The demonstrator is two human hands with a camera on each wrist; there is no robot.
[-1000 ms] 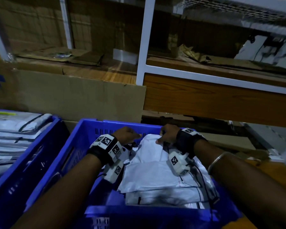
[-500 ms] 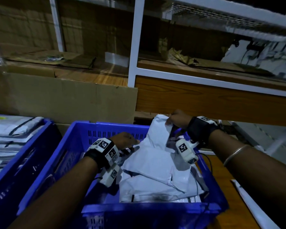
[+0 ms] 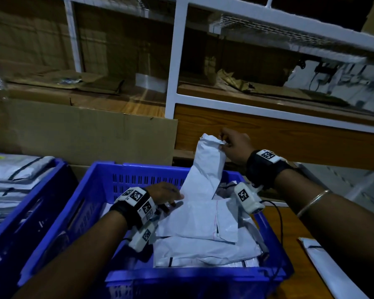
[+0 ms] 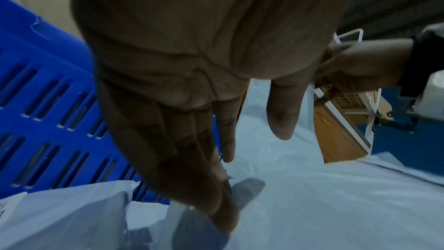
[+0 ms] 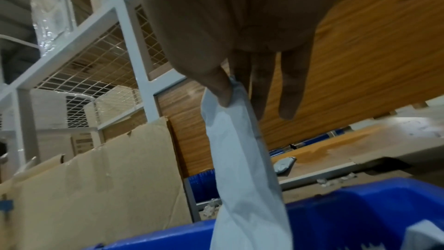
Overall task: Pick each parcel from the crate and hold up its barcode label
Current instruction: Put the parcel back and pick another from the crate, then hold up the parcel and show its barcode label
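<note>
A white metal shelving frame (image 3: pixel 171 61) with wooden boards is seen at the back, and a flat sheet of cardboard (image 3: pixel 80 134) is propped in front of it. Below, a blue slotted crate (image 3: pixel 121 175) is set in the foreground, with white parcels (image 3: pixel 203 249) piled inside it; a second blue crate (image 3: pixel 28 201) stacked with grey parcels is placed just to its left. To the right a wooden desk (image 3: pixel 289 229) is visible, with another white parcel (image 3: pixel 324 262) lying on it. One white parcel (image 3: pixel 205 165) is raised by its upper end above the far rim of the crate, while its lower end is still draped on the pile. Its top edge is pinched by the right hand (image 3: pixel 235 145) between thumb and fingers (image 5: pixel 259 90), the other fingers left nearly straight. The left hand (image 3: pixel 162 193) is laid inside the crate with fingers (image 4: pixel 199 159) extended, touching the lower part of the lifted parcel. No barcode label can be made out on it.
</note>
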